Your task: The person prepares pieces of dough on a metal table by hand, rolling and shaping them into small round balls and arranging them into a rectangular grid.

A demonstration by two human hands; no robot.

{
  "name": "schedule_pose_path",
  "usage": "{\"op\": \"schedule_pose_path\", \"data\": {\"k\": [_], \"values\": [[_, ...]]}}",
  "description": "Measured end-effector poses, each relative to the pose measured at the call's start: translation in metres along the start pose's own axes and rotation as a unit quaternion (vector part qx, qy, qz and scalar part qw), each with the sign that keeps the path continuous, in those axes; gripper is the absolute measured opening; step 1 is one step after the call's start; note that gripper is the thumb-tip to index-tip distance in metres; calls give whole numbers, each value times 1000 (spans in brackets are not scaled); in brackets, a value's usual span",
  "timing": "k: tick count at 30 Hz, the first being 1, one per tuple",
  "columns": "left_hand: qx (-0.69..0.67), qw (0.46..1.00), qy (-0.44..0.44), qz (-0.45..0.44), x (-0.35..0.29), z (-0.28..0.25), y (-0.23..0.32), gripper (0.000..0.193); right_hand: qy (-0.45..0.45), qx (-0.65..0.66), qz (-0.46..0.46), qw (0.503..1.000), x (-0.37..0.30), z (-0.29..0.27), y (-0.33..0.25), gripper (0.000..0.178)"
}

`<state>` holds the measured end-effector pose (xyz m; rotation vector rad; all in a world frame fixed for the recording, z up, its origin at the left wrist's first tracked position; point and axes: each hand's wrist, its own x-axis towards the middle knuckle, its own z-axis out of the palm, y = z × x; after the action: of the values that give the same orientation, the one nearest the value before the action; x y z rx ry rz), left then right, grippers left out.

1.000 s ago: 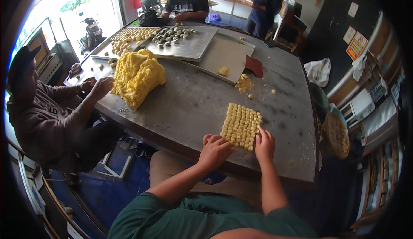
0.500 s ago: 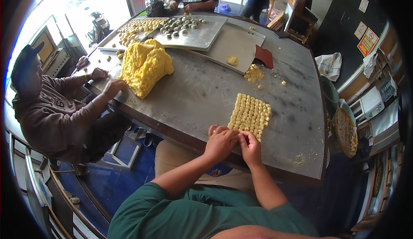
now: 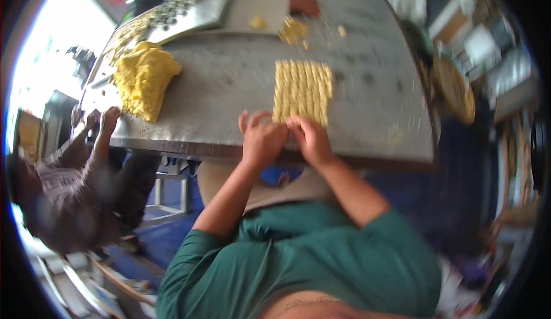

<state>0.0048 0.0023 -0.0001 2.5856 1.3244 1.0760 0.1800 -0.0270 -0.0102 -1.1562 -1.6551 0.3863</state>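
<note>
A block of small pale-yellow dough balls [image 3: 303, 89] stands in tight rows on the metal tabletop, close to its near edge. At the front of the rows, my left hand [image 3: 265, 142] and my right hand [image 3: 311, 140] meet at the fingertips. My left thumb and index are drawn together, the other fingers curled and lifted apart. The right thumb and index pinch beside the nearest balls. Blur and the fingers hide whatever lies between them. Farther left rests a big mound of yellow dough [image 3: 143, 81].
At the left, a co-worker's hand [image 3: 109, 118] is near the mound. Behind are trays holding pale balls [image 3: 123, 35] and dark balls [image 3: 175, 8]. Crumbled dough [image 3: 294, 30] and a dark red sheet [image 3: 304, 5] lie beyond my rows. A woven tray [image 3: 454, 89] stands off the table's right side.
The whole view has tilted downward and blurred, so the table sits higher in the picture. My hands remain together at the near end of the rows. The co-worker's hand has shifted slightly from the mound.
</note>
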Motion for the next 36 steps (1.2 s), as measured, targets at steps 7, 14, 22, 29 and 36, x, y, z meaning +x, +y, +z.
{"op": "schedule_pose_path", "data": {"k": [7, 14, 22, 29, 36], "values": [[-60, 997, 48, -27, 7, 0, 6, 13, 53, 20, 145, 988, 4, -23, -7, 16], [-28, 999, -12, -22, 5, 2, 12, 19, 57, -270, 132, 952, 29, -77, 69, 23], [-43, 998, -18, -30, -1, 3, 4, 15, -23, -440, 18, 897, 19, -78, 71, 31], [-128, 989, -26, -68, 4, 3, 8, 28, -90, 51, 161, 982, -1, -13, 0, 33], [-72, 995, -33, -59, 7, -3, 6, 24, -17, 69, 151, 986, 4, 0, 2, 19]]}}
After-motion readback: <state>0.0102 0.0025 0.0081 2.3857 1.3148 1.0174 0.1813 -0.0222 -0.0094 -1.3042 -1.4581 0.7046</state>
